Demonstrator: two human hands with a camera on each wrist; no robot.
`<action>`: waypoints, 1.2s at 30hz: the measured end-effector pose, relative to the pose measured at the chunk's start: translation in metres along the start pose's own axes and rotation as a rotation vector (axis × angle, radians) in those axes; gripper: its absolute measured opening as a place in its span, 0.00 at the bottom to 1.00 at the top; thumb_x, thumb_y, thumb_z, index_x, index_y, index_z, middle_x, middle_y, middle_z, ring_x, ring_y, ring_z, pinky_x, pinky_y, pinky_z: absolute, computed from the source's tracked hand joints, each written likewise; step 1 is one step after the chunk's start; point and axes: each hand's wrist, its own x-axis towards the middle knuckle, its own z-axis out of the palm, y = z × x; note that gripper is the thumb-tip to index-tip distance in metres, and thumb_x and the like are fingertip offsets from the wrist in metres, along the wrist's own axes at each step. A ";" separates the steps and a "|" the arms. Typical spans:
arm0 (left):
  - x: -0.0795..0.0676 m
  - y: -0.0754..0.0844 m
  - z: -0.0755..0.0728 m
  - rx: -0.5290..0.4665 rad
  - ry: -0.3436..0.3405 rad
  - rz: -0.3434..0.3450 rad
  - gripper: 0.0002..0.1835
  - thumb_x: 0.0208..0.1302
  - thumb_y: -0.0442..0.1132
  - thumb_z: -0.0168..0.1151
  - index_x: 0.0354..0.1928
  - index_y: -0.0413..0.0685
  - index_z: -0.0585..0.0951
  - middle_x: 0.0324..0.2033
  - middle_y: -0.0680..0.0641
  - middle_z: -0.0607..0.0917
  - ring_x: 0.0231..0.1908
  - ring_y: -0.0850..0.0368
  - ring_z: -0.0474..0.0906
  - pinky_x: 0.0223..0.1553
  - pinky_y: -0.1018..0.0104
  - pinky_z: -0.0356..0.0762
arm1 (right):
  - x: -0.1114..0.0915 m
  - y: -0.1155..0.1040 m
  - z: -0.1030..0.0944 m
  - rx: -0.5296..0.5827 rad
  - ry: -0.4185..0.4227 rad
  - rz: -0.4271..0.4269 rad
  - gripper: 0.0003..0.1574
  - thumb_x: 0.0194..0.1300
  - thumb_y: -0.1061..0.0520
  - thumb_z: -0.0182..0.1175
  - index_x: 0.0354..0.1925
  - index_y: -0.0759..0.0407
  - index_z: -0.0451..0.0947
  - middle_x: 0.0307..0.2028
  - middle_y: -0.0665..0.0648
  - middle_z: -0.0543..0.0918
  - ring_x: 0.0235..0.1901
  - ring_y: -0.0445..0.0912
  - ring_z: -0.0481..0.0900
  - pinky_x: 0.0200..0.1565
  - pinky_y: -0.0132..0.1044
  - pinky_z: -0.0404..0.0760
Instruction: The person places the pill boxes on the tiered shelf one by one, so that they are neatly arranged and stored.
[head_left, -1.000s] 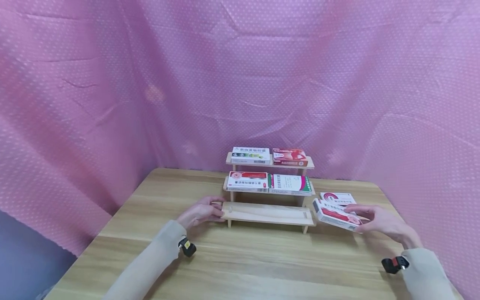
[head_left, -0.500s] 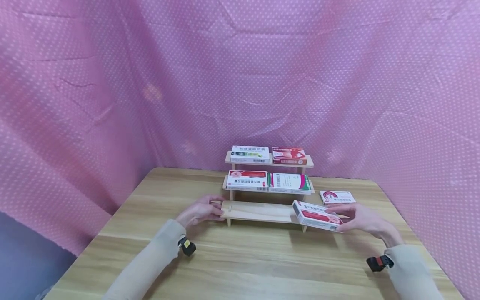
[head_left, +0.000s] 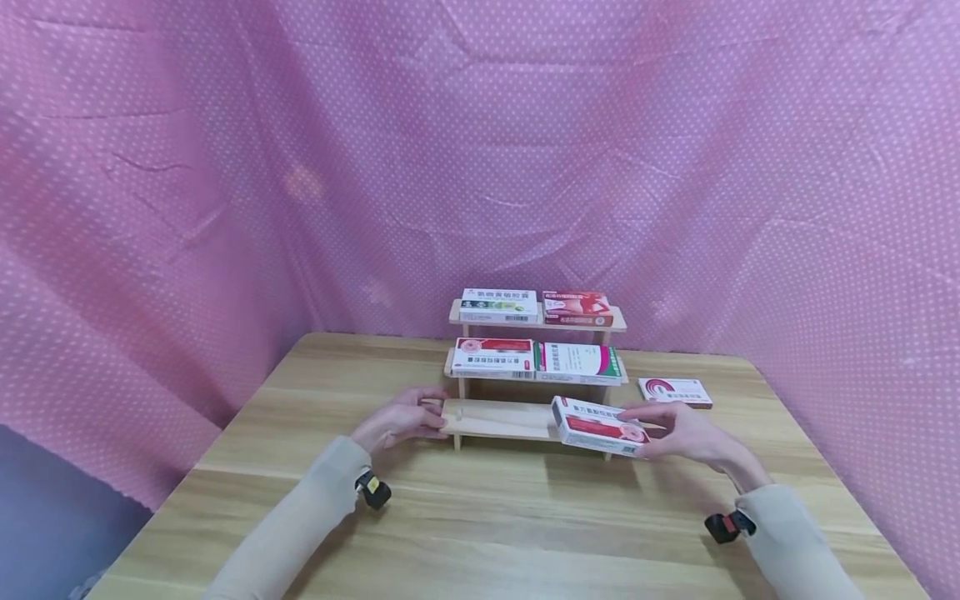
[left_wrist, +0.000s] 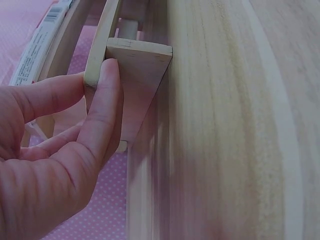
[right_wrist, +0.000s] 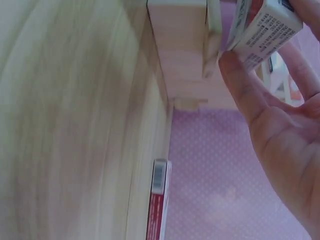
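My right hand grips one end of a white and red medicine box, held tilted over the right part of the bottom shelf of a three-tier wooden stand. In the right wrist view, fingers and thumb pinch the box's printed end just off the shelf edge. At the stand's left end, my left hand holds the bottom shelf. The left wrist view has thumb and fingers pinching that shelf's end, above its upright leg.
Two medicine boxes lie on the top tier, a white-green one and a red one. On the middle tier are a red-white box and a green-white box. Another box lies on the table. A pink curtain hangs behind.
My right hand has carried the medicine box leftward from beside the stand to over the bottom shelf. The left hand keeps its hold on the shelf's left end.
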 end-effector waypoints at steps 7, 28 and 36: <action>0.000 0.002 0.000 0.012 0.007 -0.007 0.35 0.59 0.19 0.56 0.70 0.31 0.60 0.51 0.32 0.75 0.43 0.46 0.81 0.52 0.54 0.84 | 0.013 -0.009 0.019 -0.018 0.036 -0.008 0.34 0.55 0.52 0.73 0.61 0.53 0.77 0.67 0.65 0.71 0.66 0.61 0.69 0.66 0.49 0.73; -0.001 0.005 0.001 0.007 0.016 0.003 0.35 0.59 0.19 0.56 0.70 0.30 0.59 0.47 0.34 0.76 0.42 0.47 0.81 0.52 0.54 0.84 | 0.058 -0.028 0.068 0.105 0.140 0.070 0.37 0.51 0.51 0.76 0.60 0.50 0.78 0.67 0.59 0.70 0.65 0.58 0.70 0.66 0.54 0.70; -0.001 0.002 0.000 0.001 0.014 -0.008 0.37 0.58 0.18 0.56 0.71 0.30 0.57 0.50 0.31 0.75 0.44 0.43 0.81 0.52 0.53 0.83 | 0.079 -0.039 0.090 0.065 0.167 0.042 0.34 0.50 0.49 0.77 0.57 0.48 0.81 0.66 0.58 0.71 0.61 0.53 0.73 0.65 0.52 0.72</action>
